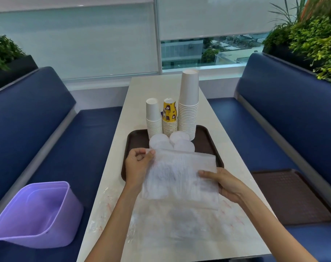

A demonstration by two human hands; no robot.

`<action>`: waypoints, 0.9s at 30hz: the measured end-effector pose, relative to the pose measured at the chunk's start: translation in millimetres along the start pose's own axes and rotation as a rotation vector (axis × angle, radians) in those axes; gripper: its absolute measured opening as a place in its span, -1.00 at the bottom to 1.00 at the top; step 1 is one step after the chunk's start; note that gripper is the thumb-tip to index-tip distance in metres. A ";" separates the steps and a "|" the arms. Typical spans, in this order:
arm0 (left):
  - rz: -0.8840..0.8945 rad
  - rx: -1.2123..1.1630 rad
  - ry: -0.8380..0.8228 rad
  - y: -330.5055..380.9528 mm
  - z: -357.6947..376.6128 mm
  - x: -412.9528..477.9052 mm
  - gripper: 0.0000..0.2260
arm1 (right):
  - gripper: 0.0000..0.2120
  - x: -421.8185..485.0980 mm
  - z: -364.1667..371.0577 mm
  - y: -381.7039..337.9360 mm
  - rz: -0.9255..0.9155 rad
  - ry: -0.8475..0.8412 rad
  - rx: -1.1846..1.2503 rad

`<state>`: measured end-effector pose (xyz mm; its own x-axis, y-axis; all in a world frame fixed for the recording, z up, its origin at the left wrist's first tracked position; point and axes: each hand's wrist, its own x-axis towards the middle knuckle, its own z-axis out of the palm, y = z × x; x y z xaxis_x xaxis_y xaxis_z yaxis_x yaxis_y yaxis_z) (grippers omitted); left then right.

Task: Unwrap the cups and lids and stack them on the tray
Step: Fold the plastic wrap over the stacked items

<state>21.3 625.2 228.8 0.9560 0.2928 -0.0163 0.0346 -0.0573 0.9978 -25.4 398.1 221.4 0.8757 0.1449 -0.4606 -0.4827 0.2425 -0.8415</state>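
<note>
A dark brown tray [208, 140] lies on the table and carries three upside-down cup stacks: a short white stack [153, 118], a yellow patterned stack [169, 118] and a tall white stack [189, 103]. In front of them stand several stacks of white lids [172, 141]. I hold a milky plastic bag [179, 176] over the tray's near edge. My left hand [138, 165] pinches its upper left corner. My right hand [225, 183] grips its right side. What the bag holds cannot be made out.
Loose clear wrapping [179, 227] lies flat on the white table [123, 129] near me. A purple plastic bin [36, 214] sits on the blue bench at left. A second brown tray [291, 195] rests on the right bench. Planters stand behind both benches.
</note>
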 end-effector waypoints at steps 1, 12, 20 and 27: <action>-0.050 0.009 0.007 -2.9 -1.8 -0.5 -0.75 | -0.69 2.1 -0.8 3.1 0.006 0.013 -0.017; -0.374 -0.078 -0.390 -38.3 -26.2 -20.8 -0.81 | -0.88 5.3 -12.1 9.7 0.028 0.002 -0.033; -0.377 -0.030 -0.425 -44.0 -33.4 -19.3 -0.91 | -0.81 7.2 -24.7 19.1 0.022 -0.060 -0.034; -0.309 -0.174 -0.379 -35.1 -37.5 -11.2 -0.85 | -0.67 5.5 -33.0 7.3 -0.120 -0.117 -0.129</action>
<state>-1.5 659.7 196.4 0.9484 -0.0971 -0.3018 0.3135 0.1462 0.9383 -23.8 369.0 203.4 0.9161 0.2345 -0.3251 -0.3630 0.1411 -0.9211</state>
